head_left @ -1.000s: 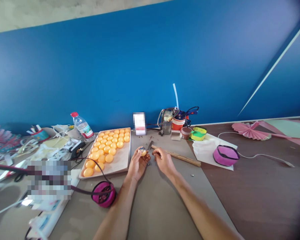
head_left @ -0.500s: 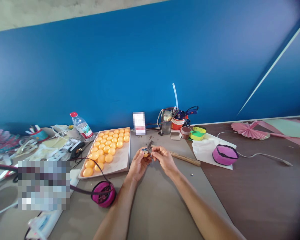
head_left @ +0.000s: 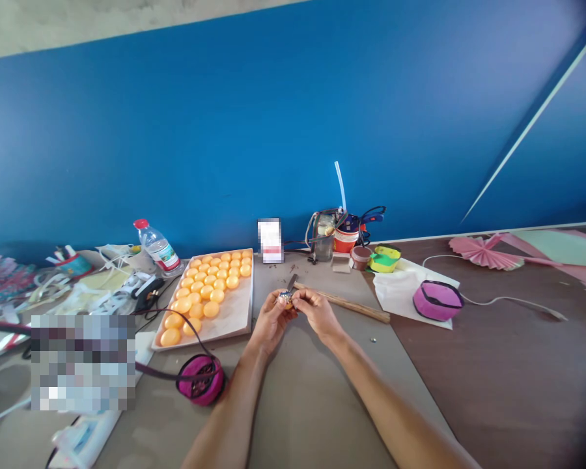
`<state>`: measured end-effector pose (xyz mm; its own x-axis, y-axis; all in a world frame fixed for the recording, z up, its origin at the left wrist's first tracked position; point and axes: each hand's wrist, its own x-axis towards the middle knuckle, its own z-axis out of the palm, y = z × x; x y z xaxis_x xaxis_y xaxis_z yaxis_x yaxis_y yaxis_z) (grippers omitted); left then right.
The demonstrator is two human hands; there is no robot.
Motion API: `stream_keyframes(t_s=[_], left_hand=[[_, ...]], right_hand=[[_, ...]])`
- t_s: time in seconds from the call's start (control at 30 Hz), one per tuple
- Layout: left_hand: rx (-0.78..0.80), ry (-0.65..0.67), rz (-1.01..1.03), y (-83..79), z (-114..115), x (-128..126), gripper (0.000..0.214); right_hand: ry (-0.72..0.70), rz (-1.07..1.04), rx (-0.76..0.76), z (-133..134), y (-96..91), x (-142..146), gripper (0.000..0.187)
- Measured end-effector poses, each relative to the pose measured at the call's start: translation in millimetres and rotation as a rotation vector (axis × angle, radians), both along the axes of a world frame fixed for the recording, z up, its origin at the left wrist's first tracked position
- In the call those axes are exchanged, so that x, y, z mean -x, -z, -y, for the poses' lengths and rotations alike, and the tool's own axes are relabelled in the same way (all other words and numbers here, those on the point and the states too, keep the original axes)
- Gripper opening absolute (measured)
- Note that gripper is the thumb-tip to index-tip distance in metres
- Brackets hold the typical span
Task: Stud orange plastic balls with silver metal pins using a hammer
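My left hand (head_left: 269, 319) is closed round a small orange ball (head_left: 286, 299) with a dark, speckled patch on top, held just above the table. My right hand (head_left: 315, 311) meets it from the right, fingertips pinched against the ball. A dark metal blade (head_left: 292, 283) lies on the table just behind the ball, at the end of a wooden stick (head_left: 346, 303) that runs off to the right. A white tray (head_left: 236, 316) with several orange balls (head_left: 209, 287) lies to the left of my hands.
A magenta pouch (head_left: 201, 380) with a black cord sits near my left forearm; another pouch (head_left: 437, 300) rests on white paper at right. Cups, a glue gun and jars (head_left: 346, 238) stand by the blue wall. A water bottle (head_left: 157, 248) and paper clutter fill the left.
My right hand came left from beside the stick and closed its fingertips on the ball held by my left hand. The ball stayed in my left hand.
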<state>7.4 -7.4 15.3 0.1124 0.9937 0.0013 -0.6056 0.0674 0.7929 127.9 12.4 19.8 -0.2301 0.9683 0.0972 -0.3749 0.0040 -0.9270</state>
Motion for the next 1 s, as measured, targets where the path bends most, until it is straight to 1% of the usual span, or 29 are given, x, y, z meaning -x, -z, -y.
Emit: stream_keyframes(t_s=[0.13,0.3,0.6,0.9,1.0], left_hand=[[-0.02,0.0,-0.021,2.7,-1.1,0.9,0.02],[-0.026,-0.006,-0.036,6.5,-2.2,2.1,0.022],[-0.042,-0.025,-0.095,6.5,-1.6,2.2,0.023],[-0.04,-0.042,-0.157,7.7,-0.2,1.7,0.025],[-0.044,-0.044,-0.171,7.5,0.1,0.2,0.026]], right_hand=[[0.018,0.041,0.028,-0.1,0.1,-0.7,0.017],[0.002,0.055,0.033,-0.6,-1.3,-3.3,0.017],[-0.115,-0.042,0.097,-3.2,3.0,-4.4,0.02],[-0.145,-0.101,0.163,-4.4,6.0,-7.2,0.022],[-0.14,-0.09,0.179,-5.3,6.9,-8.8,0.023]])
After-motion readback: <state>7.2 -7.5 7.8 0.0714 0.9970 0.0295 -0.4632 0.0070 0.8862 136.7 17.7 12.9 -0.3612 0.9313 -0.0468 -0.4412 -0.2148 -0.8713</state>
